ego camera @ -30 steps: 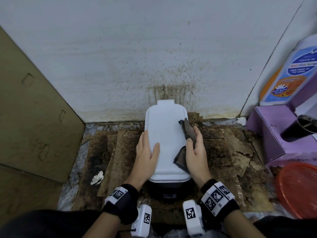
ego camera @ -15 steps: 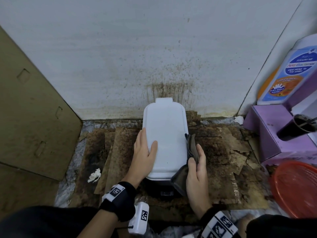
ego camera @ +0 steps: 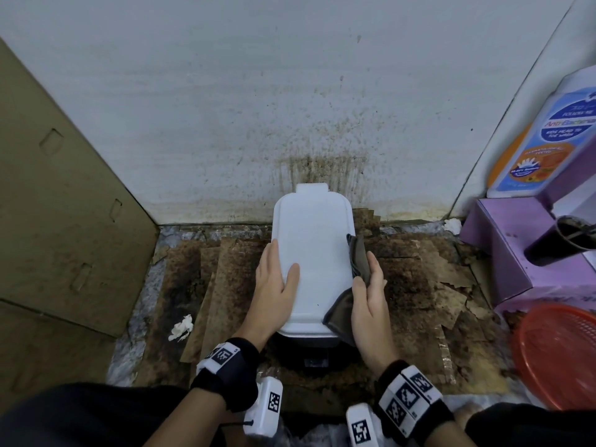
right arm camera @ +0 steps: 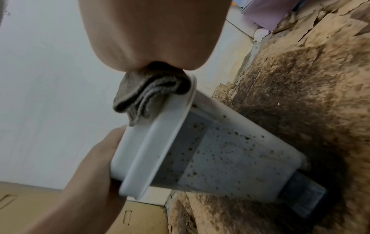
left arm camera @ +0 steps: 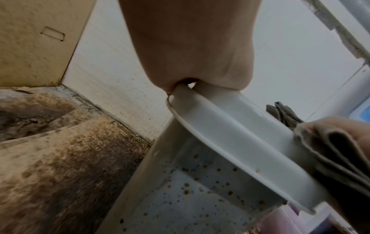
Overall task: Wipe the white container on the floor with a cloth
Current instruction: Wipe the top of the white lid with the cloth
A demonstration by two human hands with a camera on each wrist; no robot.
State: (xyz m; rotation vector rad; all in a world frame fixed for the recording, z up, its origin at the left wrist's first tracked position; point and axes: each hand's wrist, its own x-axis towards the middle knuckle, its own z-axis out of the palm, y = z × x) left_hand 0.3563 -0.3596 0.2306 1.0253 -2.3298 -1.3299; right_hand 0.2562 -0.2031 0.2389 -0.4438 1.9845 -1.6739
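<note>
The white container (ego camera: 311,253) stands on the stained floor against the wall, its lid on; its speckled side (right arm camera: 220,150) shows in the right wrist view. My left hand (ego camera: 277,282) grips the lid's left edge, thumb on top and fingers down the side. My right hand (ego camera: 369,291) holds a folded grey-brown cloth (ego camera: 356,262) against the lid's right edge, thumb over the cloth. In the right wrist view the cloth (right arm camera: 152,91) bunches out from under my palm onto the rim. The left wrist view shows the lid rim (left arm camera: 230,142) and the cloth (left arm camera: 330,150) at its far side.
Leaning cardboard (ego camera: 64,221) closes off the left. At the right stand a purple box (ego camera: 503,253), a dark cup (ego camera: 561,240), a wash bottle (ego camera: 548,140) and an orange basket (ego camera: 561,356). A crumpled tissue (ego camera: 181,327) lies on the dirty floor cardboard (ego camera: 419,279).
My right hand drew the cloth off the lid's top and back along its right edge, then slid it forward again. The left hand has kept its hold.
</note>
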